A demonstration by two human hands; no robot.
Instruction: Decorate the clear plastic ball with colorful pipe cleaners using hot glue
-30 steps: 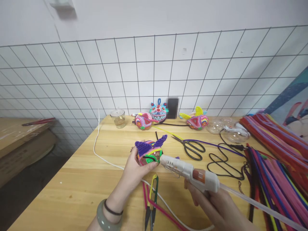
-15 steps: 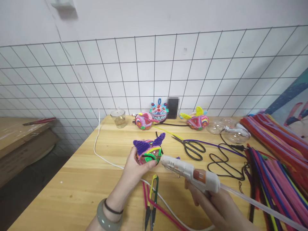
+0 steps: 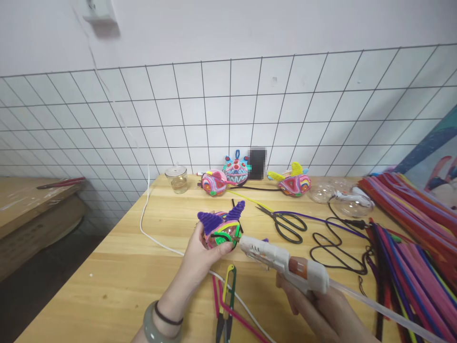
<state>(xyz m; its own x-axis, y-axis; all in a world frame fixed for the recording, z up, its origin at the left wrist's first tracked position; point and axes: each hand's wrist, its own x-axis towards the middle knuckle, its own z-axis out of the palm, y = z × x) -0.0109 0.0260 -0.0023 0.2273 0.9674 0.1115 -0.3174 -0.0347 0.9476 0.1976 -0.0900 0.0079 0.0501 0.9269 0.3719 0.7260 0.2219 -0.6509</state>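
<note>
Toy [image 3: 222,227] with two purple ears [image 3: 210,222] is located over the middle of the desk [image 3: 107,271], in the left hand [image 3: 203,252]. The grip of this hand is clamped on the toy, thumb at the near side. The right hand [image 3: 310,305] has its grip wrapped around a glue gun [image 3: 285,262]. The nozzle [image 3: 237,239] points at the green trim [image 3: 238,230]; contact cannot be confirmed. Scissors [image 3: 275,216] lie beyond the gun; snips [image 3: 225,295] lie between the hands.
</note>
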